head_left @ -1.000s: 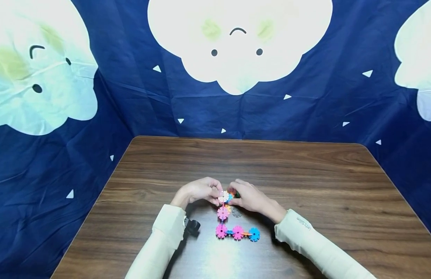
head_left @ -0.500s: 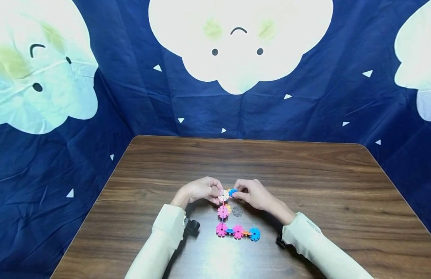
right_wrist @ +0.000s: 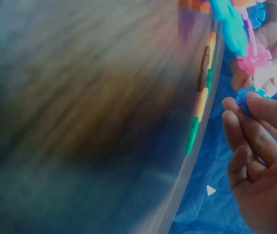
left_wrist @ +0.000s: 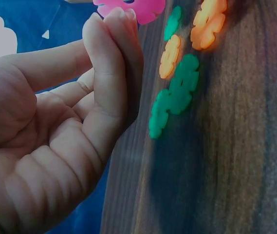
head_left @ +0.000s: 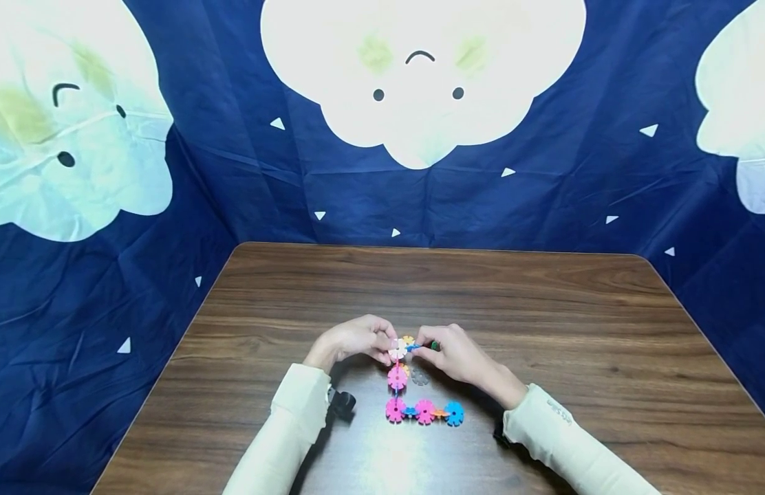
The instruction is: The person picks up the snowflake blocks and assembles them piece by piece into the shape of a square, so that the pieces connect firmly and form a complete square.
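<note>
DONE: disc chain (head_left: 395, 410) joined, lower centre | NOW: left hand (head_left: 356, 339) pinches pale disc (head_left: 397, 350), right hand (head_left: 455, 353) pinches blue disc (right_wrist: 246, 101), seating unclear | REMAINING: grey disc (head_left: 419, 377), green disc (left_wrist: 184, 84) apparently unjoined

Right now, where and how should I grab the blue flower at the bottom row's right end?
Maybe pinch the blue flower by its notched right rim, coming from the right: that edge is free, while its left side joins the orange piece.
</note>
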Demonstrator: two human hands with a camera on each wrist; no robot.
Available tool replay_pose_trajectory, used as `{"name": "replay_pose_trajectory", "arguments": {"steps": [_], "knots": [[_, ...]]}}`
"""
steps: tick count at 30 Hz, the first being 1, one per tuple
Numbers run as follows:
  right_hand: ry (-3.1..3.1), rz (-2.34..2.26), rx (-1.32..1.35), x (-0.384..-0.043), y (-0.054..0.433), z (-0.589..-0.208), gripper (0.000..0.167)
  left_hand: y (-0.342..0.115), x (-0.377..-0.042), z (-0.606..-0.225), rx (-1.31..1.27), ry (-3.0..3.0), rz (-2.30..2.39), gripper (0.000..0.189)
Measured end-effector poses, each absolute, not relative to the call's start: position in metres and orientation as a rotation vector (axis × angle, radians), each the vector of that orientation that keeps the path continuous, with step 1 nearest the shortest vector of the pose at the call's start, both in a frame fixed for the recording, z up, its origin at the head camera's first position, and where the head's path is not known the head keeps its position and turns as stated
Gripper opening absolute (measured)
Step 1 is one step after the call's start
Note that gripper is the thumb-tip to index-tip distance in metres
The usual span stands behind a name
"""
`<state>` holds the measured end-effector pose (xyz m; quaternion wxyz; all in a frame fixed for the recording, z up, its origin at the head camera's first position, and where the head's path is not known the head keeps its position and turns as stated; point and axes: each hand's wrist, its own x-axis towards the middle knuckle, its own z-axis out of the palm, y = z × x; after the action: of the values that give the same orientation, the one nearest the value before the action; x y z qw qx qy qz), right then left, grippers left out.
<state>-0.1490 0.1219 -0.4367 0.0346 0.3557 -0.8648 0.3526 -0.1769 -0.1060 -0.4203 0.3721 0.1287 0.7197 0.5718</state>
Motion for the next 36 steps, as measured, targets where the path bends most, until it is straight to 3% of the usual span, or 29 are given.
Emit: {"name": "replay_pose_trajectory", "arguments": {"steps": [36], "knots": [[-2.43, 1.012, 1.198, -0.153, 0.116, -0.446, 0.014, -0.094, -0.171, -0.421, 0.273, 1.908, 1.541, 0.011]]}}
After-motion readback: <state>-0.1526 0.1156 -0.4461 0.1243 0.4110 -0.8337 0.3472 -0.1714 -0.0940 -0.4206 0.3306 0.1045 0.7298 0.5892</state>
